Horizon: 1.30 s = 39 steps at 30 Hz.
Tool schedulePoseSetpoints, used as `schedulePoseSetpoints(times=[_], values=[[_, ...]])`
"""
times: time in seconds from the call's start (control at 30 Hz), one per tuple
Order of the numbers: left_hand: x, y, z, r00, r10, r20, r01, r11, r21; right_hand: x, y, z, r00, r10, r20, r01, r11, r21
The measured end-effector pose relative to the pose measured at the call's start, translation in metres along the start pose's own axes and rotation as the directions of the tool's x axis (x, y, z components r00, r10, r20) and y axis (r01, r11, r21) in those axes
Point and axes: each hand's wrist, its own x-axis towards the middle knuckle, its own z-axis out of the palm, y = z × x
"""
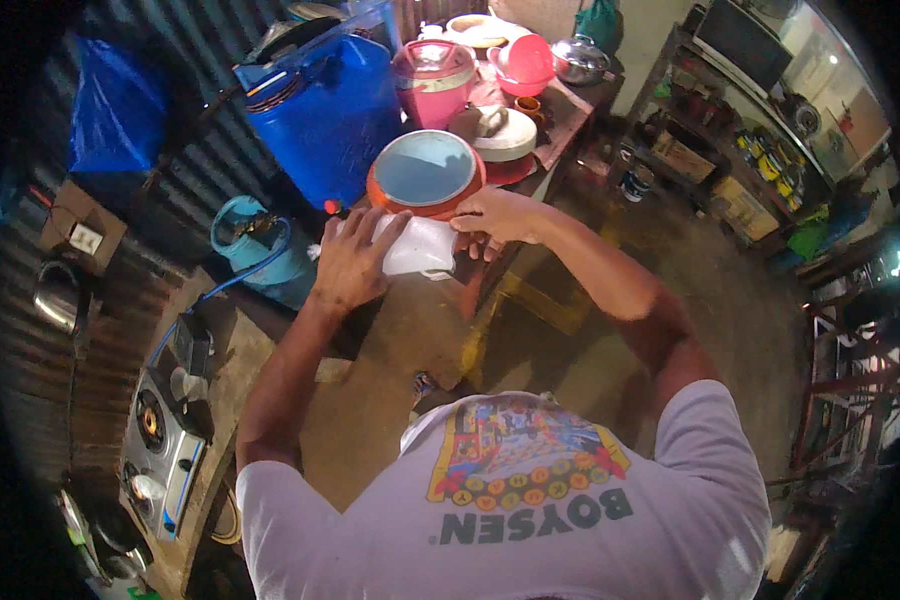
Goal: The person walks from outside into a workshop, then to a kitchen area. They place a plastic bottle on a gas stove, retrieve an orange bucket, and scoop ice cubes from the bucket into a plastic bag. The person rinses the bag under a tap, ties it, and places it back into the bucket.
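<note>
A white, filled plastic bag [420, 248] lies between my two hands, in front of an orange round container [378, 192] with pale bluish liquid or lining inside. My left hand [355, 258] grips the bag's left end, its fingers laid over the top. At the opposite end my right hand [502, 218] bends down with curled fingers at the bag's upper right corner, close to the container's rim. What fills the bag cannot be made out. The bag's underside and part of my right fingertips are hidden.
A big blue jug [320, 120] stands behind on the left, beside a pink lidded bucket [435, 85]. A white-lidded tub [505, 135] is to the right. At left are a teal gas cylinder [295, 285] with a blue hose and a two-burner stove [160, 450]. Shelves [715, 150] line the far right.
</note>
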Motion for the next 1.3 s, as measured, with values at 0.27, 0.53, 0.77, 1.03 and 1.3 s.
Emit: schedulePoseSetpoints(times=[0.27, 0.53, 0.77, 1.03, 1.3], values=[[0.030, -0.066, -0.002, 0.982, 0.159, -0.103, -0.131, 0.963, 0.235, 0.073, -0.010, -0.041, 0.985, -0.032, 0.168, -0.026, 0.942, 0.335], [0.061, -0.139, 0.013, 0.960, 0.272, -0.068, -0.243, 0.928, 0.281, 0.110, -0.014, -0.038, 0.998, -0.050, -0.030, 0.057, 0.921, 0.385], [0.095, -0.147, 0.030, 0.972, 0.228, 0.048, -0.233, 0.941, 0.245, 0.133, 0.010, -0.048, 0.969, 0.000, -0.246, 0.125, 0.861, 0.493], [0.140, -0.132, 0.040, 0.935, 0.097, 0.340, -0.198, 0.940, 0.277, 0.171, 0.042, -0.071, 0.860, -0.298, -0.413, 0.244, 0.953, -0.179], [0.171, -0.122, 0.068, 0.817, -0.067, 0.573, -0.097, 0.963, 0.251, 0.136, 0.000, -0.072, 0.864, -0.404, -0.302, 0.193, 0.818, -0.542]])
